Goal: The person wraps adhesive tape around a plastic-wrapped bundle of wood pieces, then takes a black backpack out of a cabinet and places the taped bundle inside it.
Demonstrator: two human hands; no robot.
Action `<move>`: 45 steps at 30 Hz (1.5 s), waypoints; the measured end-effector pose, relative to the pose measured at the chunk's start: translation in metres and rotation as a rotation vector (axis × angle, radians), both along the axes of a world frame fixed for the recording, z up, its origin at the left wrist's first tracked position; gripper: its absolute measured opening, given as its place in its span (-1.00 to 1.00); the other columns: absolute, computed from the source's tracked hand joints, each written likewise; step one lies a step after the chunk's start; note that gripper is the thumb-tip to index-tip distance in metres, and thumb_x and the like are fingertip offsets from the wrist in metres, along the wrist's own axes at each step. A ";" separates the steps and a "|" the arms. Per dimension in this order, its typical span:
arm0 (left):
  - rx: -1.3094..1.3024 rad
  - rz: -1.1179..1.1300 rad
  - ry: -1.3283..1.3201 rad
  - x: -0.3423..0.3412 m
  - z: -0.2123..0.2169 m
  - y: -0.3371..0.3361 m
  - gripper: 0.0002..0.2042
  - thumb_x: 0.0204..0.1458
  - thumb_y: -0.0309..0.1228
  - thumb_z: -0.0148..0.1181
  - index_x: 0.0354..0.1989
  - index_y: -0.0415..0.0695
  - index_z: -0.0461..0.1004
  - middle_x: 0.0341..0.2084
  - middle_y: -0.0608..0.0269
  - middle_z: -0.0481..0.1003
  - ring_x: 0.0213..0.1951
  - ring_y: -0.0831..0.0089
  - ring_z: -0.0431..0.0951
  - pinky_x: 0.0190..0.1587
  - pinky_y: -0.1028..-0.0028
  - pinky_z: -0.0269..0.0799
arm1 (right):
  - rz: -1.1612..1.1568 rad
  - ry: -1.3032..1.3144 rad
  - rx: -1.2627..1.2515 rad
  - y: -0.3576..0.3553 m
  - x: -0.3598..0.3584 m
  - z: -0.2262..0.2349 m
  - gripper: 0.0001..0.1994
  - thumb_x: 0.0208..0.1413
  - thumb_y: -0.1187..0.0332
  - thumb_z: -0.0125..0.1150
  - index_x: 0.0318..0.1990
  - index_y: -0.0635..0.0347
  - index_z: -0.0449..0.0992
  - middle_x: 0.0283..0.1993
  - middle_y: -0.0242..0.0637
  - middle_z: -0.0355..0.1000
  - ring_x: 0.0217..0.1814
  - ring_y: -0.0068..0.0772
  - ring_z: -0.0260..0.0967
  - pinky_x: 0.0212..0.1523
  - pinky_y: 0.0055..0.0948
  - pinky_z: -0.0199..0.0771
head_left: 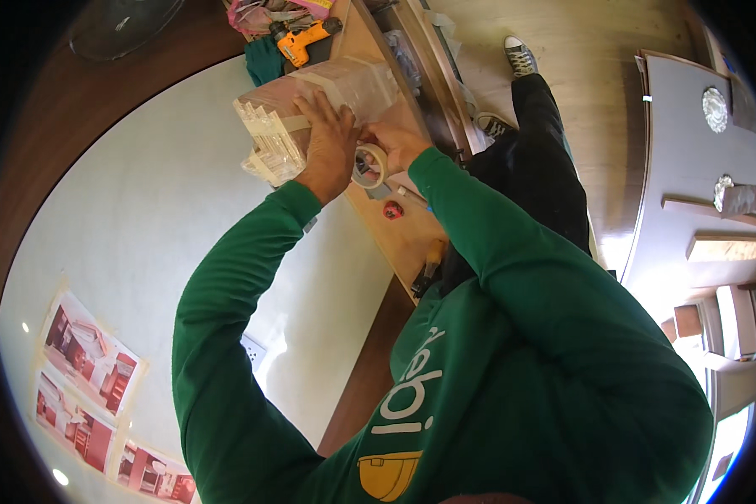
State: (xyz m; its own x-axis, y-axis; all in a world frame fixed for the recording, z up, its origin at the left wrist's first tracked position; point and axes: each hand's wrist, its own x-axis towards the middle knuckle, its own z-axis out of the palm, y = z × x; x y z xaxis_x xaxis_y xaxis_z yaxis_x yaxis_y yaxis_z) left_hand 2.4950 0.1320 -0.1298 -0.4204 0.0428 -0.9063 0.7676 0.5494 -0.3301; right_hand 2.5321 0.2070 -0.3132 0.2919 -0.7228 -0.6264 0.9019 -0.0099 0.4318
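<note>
A bundle of pale strips (273, 139), wrapped in clear film and banded with tape, lies on a wooden surface against the white panel. My left hand (329, 144) lies flat across the bundle's near side, its fingers stretched out and pressing on it. Just to its right, my right hand (397, 144) grips a roll of tape (382, 168), close up against the bundle. The roll partly hides the right fingertips. Whether a length of tape runs from the roll to the bundle I cannot tell.
Beyond the bundle lies an orange cordless drill (301, 42) beside dark green cloth (263, 63). A small red object (393, 210) and a yellow-and-black tool (429, 267) lie nearer me. Printed pictures (88, 349) are taped to the white panel (134, 227). Boards (722, 247) rest at right.
</note>
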 end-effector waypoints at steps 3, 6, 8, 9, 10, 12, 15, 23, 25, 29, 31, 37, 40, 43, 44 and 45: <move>0.009 0.007 -0.003 0.000 -0.002 -0.001 -0.42 0.22 -0.07 0.09 0.44 0.16 0.30 0.45 0.11 0.15 0.42 -0.54 0.02 0.16 -0.70 -0.04 | -0.092 0.079 -0.055 -0.001 0.006 -0.006 -0.82 0.26 0.27 0.15 -0.37 0.09 0.51 -0.49 -0.34 0.40 -0.59 -0.37 0.26 -0.39 -0.11 0.49; 0.002 0.019 -0.039 -0.006 -0.007 -0.001 -0.44 0.22 -0.09 0.10 0.44 0.28 0.30 0.49 0.14 0.10 0.42 -0.54 0.01 0.14 -0.72 -0.04 | -0.030 -0.021 -0.115 -0.005 -0.001 -0.012 -0.85 0.34 0.37 0.08 -0.22 0.19 0.54 -0.40 -0.26 0.49 -0.49 -0.34 0.39 -0.52 -0.22 0.48; -0.061 0.060 -0.104 -0.011 -0.012 -0.001 -0.44 0.24 -0.15 0.07 0.46 0.37 0.27 0.55 0.18 0.00 0.43 -0.53 -0.01 0.11 -0.74 -0.06 | -0.113 0.013 -0.267 -0.003 0.014 -0.034 -0.82 0.35 0.32 0.07 -0.26 0.15 0.55 -0.43 -0.29 0.49 -0.51 -0.35 0.39 -0.55 -0.21 0.46; -0.054 0.035 -0.097 -0.011 -0.009 -0.001 -0.44 0.25 -0.14 0.06 0.46 0.36 0.27 0.55 0.17 0.02 0.43 -0.52 0.00 0.11 -0.74 -0.05 | -0.151 0.025 -0.344 -0.001 0.019 -0.033 -0.80 0.35 0.30 0.07 -0.28 0.14 0.56 -0.44 -0.31 0.50 -0.52 -0.35 0.39 -0.56 -0.21 0.45; -0.046 0.011 -0.089 -0.012 -0.006 0.001 -0.45 0.25 -0.14 0.05 0.46 0.36 0.27 0.54 0.16 0.03 0.42 -0.52 0.01 0.11 -0.74 -0.05 | -0.122 0.079 -0.336 0.000 0.020 -0.034 -0.80 0.33 0.29 0.09 -0.29 0.15 0.57 -0.43 -0.28 0.51 -0.53 -0.34 0.40 -0.56 -0.21 0.46; -0.013 -0.032 -0.050 -0.011 -0.004 0.002 -0.47 0.27 -0.13 0.01 0.45 0.35 0.29 0.53 0.14 0.08 0.41 -0.52 0.05 0.11 -0.74 -0.05 | -0.062 0.201 -0.315 0.005 0.012 -0.034 -0.79 0.30 0.28 0.14 -0.32 0.17 0.59 -0.42 -0.23 0.55 -0.54 -0.32 0.42 -0.56 -0.22 0.48; 0.029 -0.094 0.058 0.010 -0.010 -0.008 -0.52 0.33 -0.11 -0.10 0.43 0.33 0.33 0.50 0.14 0.14 0.38 -0.58 0.07 0.10 -0.76 -0.05 | 0.028 1.653 0.010 0.013 0.004 -0.035 -0.79 0.23 0.27 0.19 -0.31 0.21 0.62 -0.36 -0.09 0.57 -0.46 -0.26 0.50 -0.44 -0.21 0.54; 0.033 -0.017 0.081 0.024 -0.045 -0.016 -0.50 0.26 0.11 -0.01 0.39 0.50 0.36 0.53 0.16 0.08 0.41 -0.59 -0.02 0.13 -0.80 -0.18 | 0.609 1.840 -0.101 -0.034 0.036 -0.118 -0.74 0.13 0.26 0.21 -0.24 0.27 0.68 -0.22 0.15 0.61 -0.17 -0.13 0.63 -0.13 -0.14 0.60; 0.030 -0.090 0.166 -0.014 -0.058 -0.021 -0.48 0.21 0.15 0.05 0.38 0.54 0.37 0.54 0.18 0.06 0.43 -0.57 -0.05 0.14 -0.79 -0.19 | 0.633 1.872 0.020 -0.040 -0.013 -0.109 -0.73 0.14 0.28 0.16 -0.24 0.29 0.69 -0.20 0.16 0.61 -0.10 -0.07 0.64 -0.08 -0.09 0.60; 0.079 0.112 0.063 0.036 -0.043 -0.032 -0.36 0.09 0.23 0.16 0.41 0.57 0.31 0.55 0.21 0.04 0.44 -0.53 -0.02 0.14 -0.79 -0.21 | 0.769 2.124 -0.054 0.040 -0.021 0.035 -0.72 0.17 0.33 0.08 -0.25 0.32 0.68 -0.18 0.15 0.61 -0.05 0.07 0.62 -0.07 -0.02 0.61; 0.084 0.188 0.044 0.067 -0.048 -0.034 -0.34 0.09 0.23 0.16 0.42 0.59 0.28 0.56 0.22 0.03 0.45 -0.52 -0.04 0.13 -0.80 -0.19 | 0.859 2.074 0.242 0.082 -0.029 0.165 -0.71 0.20 0.31 0.07 -0.23 0.28 0.69 -0.15 0.07 0.62 -0.01 0.15 0.61 0.00 0.00 0.60; 0.110 -0.226 0.333 -0.002 -0.081 -0.059 -0.45 0.34 0.03 -0.13 0.45 0.14 0.31 0.45 0.07 0.24 0.38 -0.51 0.16 0.27 -0.66 -0.13 | 0.770 1.843 1.122 -0.025 -0.033 -0.113 -0.77 0.20 0.31 0.10 -0.25 0.09 0.72 -0.25 -0.06 0.65 -0.21 0.03 0.65 -0.21 0.06 0.59; 0.317 0.152 0.173 0.013 -0.027 -0.029 -0.60 0.25 -0.13 0.03 0.21 0.14 0.58 0.53 0.13 0.08 0.43 -0.47 0.05 0.28 -0.68 -0.20 | 0.491 1.811 0.309 0.048 -0.010 -0.052 -0.73 0.29 0.26 0.04 -0.15 0.31 0.52 -0.12 0.24 0.52 -0.03 0.24 0.52 -0.14 0.14 0.51; 0.237 0.166 0.094 0.016 0.024 0.011 -0.58 0.26 -0.18 0.04 0.24 0.03 0.53 0.47 0.11 0.17 0.46 -0.32 0.07 0.34 -0.56 -0.12 | 0.274 1.803 0.431 0.070 0.021 0.005 -0.78 0.33 0.30 0.03 -0.23 0.30 0.45 -0.16 0.23 0.50 -0.07 0.29 0.47 -0.15 0.17 0.42; 0.338 0.212 0.196 0.027 0.021 0.015 -0.59 0.24 -0.19 0.09 0.22 -0.05 0.52 0.43 0.05 0.20 0.44 -0.30 0.12 0.34 -0.47 -0.05 | 0.236 1.785 0.429 0.068 0.026 0.008 -0.78 0.34 0.29 0.02 -0.24 0.29 0.43 -0.21 0.18 0.47 -0.12 0.23 0.46 -0.16 0.13 0.41; 0.443 0.257 0.302 0.050 0.014 0.023 -0.58 0.23 -0.21 0.14 0.20 -0.12 0.51 0.39 -0.01 0.23 0.41 -0.28 0.16 0.35 -0.38 0.02 | 0.201 1.770 0.432 0.067 0.035 0.006 -0.77 0.36 0.27 0.02 -0.25 0.27 0.40 -0.26 0.13 0.45 -0.17 0.18 0.45 -0.17 0.08 0.40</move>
